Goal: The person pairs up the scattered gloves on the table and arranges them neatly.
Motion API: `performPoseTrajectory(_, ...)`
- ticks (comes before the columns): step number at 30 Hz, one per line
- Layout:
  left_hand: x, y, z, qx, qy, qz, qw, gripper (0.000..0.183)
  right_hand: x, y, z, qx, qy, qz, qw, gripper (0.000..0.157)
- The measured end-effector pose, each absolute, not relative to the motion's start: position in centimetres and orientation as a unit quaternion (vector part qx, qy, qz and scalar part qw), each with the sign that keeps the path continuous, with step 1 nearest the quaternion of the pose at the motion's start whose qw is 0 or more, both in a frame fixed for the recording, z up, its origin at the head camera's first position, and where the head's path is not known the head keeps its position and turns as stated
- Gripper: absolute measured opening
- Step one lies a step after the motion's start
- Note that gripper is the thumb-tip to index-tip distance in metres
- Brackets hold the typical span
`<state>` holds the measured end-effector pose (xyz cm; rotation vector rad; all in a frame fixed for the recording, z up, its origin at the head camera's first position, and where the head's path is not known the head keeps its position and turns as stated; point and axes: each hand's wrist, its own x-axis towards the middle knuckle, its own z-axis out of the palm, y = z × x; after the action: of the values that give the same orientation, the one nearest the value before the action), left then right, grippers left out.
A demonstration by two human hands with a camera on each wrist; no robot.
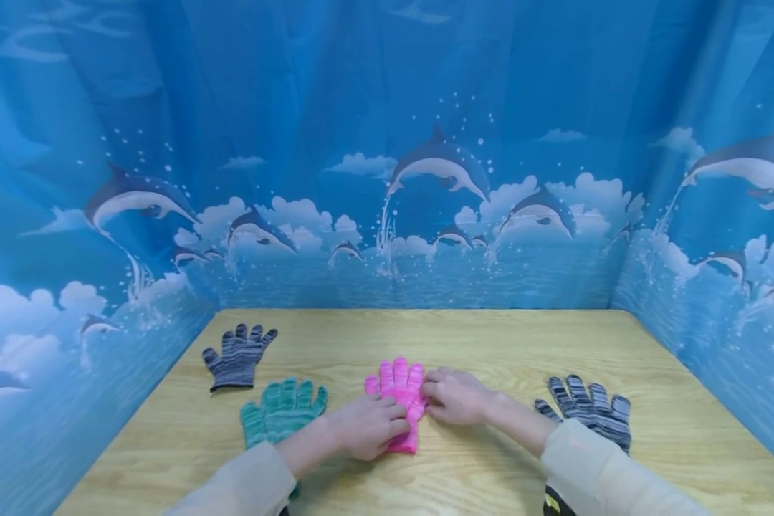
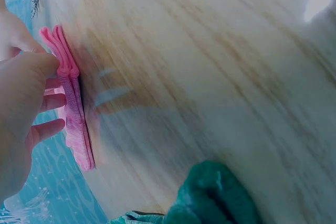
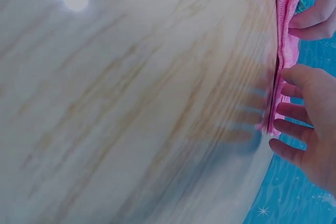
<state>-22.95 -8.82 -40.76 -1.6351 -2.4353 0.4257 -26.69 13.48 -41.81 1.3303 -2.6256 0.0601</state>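
A pink knit glove (image 1: 396, 390) lies flat on the table, fingers pointing away from me. In the left wrist view its side edge and cuff (image 2: 65, 66) show two layers; whether these are two gloves cannot be told. My left hand (image 1: 369, 428) rests over the left of its lower palm and cuff, with loosely bent fingers on it. My right hand (image 1: 458, 396) touches the glove's right edge near the thumb. Seen from the right wrist, that hand's fingers (image 3: 295, 113) are spread and fairly straight along the edge. Neither hand visibly grips the fabric.
A green glove (image 1: 284, 408) lies left, partly under my left forearm. One dark grey striped glove (image 1: 237, 358) sits at the far left; another (image 1: 593, 412) lies right, partly behind my right sleeve. A blue dolphin curtain (image 1: 426, 272) borders the wooden table (image 1: 490, 344).
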Motion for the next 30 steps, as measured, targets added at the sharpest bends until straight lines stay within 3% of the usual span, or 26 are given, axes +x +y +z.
performPoseTrajectory(15,-23.2,-8.8,-41.1,-0.551,-0.822,0.126,0.070,0.027,-27.0,16.0,-38.4,0.371,-0.922,0.084,0.074,0.027)
performPoseTrajectory(30,-23.2,-8.8,-40.5,-0.558,-0.819,0.115,0.063,0.025,-26.2,23.8,-35.8,0.284,-0.953,0.102,0.036,0.032)
